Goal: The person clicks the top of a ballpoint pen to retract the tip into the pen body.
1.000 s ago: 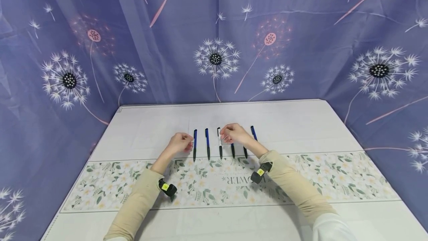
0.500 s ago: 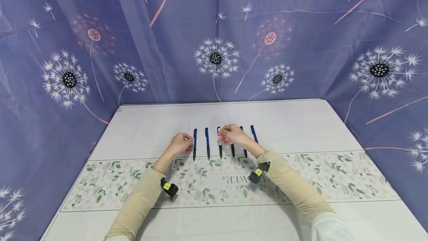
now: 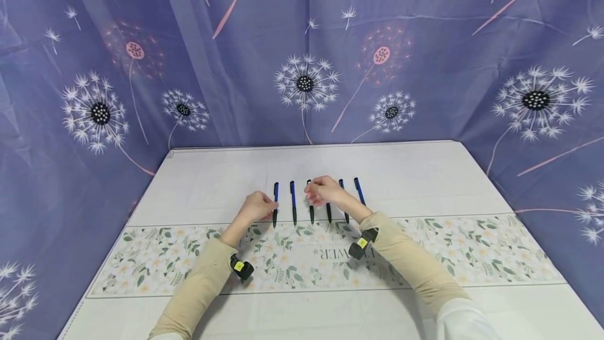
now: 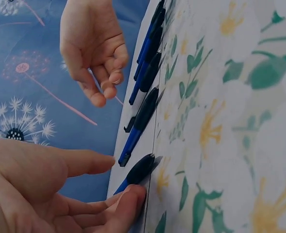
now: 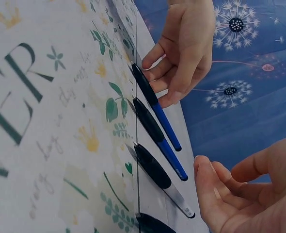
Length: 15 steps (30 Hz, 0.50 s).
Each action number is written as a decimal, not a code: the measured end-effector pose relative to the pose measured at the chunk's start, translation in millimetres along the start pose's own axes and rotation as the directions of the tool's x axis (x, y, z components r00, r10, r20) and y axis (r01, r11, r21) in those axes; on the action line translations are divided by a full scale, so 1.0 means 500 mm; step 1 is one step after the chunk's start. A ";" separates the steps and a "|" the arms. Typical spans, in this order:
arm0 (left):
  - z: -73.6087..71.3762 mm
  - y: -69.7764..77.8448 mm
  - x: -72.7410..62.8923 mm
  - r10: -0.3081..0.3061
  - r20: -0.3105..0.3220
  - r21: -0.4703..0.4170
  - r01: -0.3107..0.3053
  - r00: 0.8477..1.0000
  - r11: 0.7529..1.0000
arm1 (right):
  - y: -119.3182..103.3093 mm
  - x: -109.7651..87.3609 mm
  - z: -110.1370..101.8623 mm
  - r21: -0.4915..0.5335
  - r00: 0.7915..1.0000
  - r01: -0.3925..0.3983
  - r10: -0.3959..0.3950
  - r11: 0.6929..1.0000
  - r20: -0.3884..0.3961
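Note:
A row of ballpoint pens lies on the white tabletop. My left hand (image 3: 257, 206) is at the leftmost blue pen (image 3: 276, 218), its fingertips touching or just beside the barrel; the left wrist view shows the fingers spread, with one fingertip in front of part of that pen (image 4: 141, 167). To its right lies another blue pen (image 3: 293, 201). My right hand (image 3: 325, 191) hovers over the white-barrelled pen (image 3: 311, 215), fingers loosely curled and holding nothing; in the right wrist view a gap separates it from that pen (image 5: 162, 179).
Further right lie a pen (image 3: 329, 215) partly under the right hand, a blue pen (image 3: 346, 216) and a tilted blue pen (image 3: 359, 190). A floral strip (image 3: 292, 261) crosses the table (image 3: 401, 172) in front. Purple dandelion curtains (image 3: 245, 67) stand behind and at both sides.
My left hand has moved slightly right, bringing its fingers to the leftmost pen. My right hand has drifted a little left over the white pen. The pens look unmoved.

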<state>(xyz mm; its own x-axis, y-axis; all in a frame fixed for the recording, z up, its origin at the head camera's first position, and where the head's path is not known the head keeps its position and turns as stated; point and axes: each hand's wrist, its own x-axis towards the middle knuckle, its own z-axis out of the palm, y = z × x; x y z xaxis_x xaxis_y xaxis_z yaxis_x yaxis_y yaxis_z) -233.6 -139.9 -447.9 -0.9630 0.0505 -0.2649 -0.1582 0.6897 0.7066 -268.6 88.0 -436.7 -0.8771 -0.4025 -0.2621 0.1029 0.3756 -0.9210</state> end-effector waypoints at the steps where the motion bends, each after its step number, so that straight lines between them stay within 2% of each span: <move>1: 0.002 0.001 -0.001 0.000 0.002 0.015 0.000 1.000 1.000 | 0.000 0.002 0.001 0.004 1.000 -0.001 0.000 1.000 0.004; 3: 0.006 0.003 -0.001 -0.011 0.003 0.039 0.011 1.000 0.999 | 0.003 0.006 0.004 0.013 1.000 0.003 -0.003 1.000 0.015; 9: 0.017 0.005 -0.001 0.029 0.005 0.125 -0.030 1.000 0.992 | 0.006 0.014 0.009 0.018 1.000 0.001 -0.002 1.000 0.022; 15: 0.022 0.007 0.001 0.014 0.000 0.138 -0.014 1.000 0.990 | 0.000 0.008 0.011 0.010 1.000 -0.008 0.007 1.000 0.023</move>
<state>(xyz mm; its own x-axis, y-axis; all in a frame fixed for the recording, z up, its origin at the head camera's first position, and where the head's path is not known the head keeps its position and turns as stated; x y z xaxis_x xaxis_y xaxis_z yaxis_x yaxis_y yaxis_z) -232.1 -129.6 -452.6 -0.9651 0.0597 -0.2549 -0.1134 0.7823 0.6125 -269.6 81.8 -439.3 -0.8654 -0.4185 -0.2755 0.1145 0.3700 -0.9219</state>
